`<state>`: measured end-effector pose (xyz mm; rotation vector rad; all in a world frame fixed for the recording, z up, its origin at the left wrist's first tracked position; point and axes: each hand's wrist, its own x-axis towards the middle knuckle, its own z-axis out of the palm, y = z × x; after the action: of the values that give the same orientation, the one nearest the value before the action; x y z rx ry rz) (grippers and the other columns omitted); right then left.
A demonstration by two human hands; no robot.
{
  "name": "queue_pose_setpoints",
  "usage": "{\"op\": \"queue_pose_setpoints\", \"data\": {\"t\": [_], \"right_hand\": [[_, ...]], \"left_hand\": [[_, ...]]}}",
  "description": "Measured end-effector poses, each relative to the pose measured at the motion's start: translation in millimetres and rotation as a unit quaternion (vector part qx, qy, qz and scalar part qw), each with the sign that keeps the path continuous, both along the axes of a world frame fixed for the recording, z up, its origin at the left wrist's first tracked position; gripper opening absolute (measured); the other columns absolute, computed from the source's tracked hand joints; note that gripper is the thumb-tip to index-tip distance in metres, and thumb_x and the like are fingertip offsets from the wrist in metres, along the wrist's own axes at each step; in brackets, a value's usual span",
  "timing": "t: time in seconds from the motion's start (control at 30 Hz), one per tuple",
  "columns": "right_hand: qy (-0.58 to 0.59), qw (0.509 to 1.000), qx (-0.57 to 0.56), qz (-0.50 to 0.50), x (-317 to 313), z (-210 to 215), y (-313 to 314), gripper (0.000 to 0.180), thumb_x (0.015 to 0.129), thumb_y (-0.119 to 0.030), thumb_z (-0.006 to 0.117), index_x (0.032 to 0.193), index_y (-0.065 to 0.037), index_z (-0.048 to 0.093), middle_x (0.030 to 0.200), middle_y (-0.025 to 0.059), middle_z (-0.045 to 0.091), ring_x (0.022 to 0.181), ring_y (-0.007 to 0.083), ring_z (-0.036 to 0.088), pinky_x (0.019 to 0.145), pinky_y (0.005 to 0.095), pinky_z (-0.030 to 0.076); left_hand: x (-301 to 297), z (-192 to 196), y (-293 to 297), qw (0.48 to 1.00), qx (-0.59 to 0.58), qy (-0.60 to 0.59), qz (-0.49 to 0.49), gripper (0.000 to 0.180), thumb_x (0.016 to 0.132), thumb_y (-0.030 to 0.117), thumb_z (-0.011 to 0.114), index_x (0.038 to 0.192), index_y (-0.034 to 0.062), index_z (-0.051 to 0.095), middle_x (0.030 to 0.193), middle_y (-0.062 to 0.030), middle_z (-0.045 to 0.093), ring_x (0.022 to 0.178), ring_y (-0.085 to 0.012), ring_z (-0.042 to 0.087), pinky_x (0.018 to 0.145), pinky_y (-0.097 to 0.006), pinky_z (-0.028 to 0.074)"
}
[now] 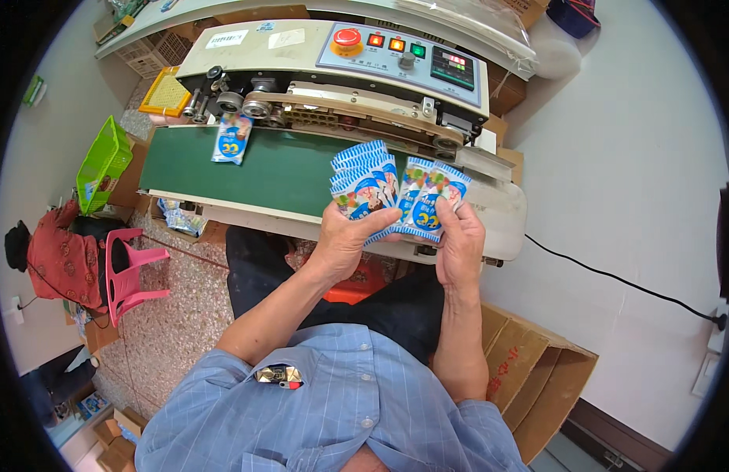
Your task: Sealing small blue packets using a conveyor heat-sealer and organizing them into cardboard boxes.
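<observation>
Over the right part of the green conveyor belt (282, 169), my left hand (341, 240) grips a fanned stack of small blue-and-white striped packets (364, 185), thumb on top. My right hand (461, 244) pinches a couple more packets (437, 197) of the same kind, overlapping each other beside the left stack. Behind both hands stands a cream band sealing machine (286, 55). One packet (233, 141) lies at the left end of the belt, its upper edge against the machine's rollers (256, 105). My fingers under the packets are hidden.
The control panel (404, 59) has a red knob and lit buttons. Left are a green basket (105, 161), a box of packets (179, 219) and a pink plastic chair (132, 271) near a person in red. An opened cardboard box (529, 370) stands at my right; a black cable (616, 279) runs along the wall.
</observation>
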<state>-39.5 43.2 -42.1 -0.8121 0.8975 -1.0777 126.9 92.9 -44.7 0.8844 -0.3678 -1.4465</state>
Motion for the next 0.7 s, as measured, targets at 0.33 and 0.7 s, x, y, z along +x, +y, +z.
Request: {"op": "queue_pose_setpoints", "data": {"t": [0.33,0.7], "right_hand": [[0.03,0.997,0.021,-0.062,-10,0,-6,0.029,0.1,-0.019,0.056,0.119,0.001,0.059,0.103,0.0097,0.07,0.078,0.0153,0.071,0.054,0.0265,0.062],[0.157,0.986,0.044,-0.026,-15,-8,-54,0.026,0.097,-0.017,0.06,0.115,0.003,0.059,0.098,0.0084,0.068,0.079,0.0137,0.068,0.061,0.0272,0.062]], "left_hand": [[2,-6,1,1.0,0.01,-0.004,0.019,0.041,0.084,-0.001,0.072,0.122,0.0026,0.057,0.11,-0.0097,0.068,0.092,-0.0197,0.07,0.064,-0.031,0.064],[10,-2,-3,0.999,0.03,-0.013,0.035,0.041,0.083,-0.002,0.072,0.121,0.0026,0.058,0.11,-0.0102,0.068,0.092,-0.0205,0.07,0.064,-0.031,0.064]]}}
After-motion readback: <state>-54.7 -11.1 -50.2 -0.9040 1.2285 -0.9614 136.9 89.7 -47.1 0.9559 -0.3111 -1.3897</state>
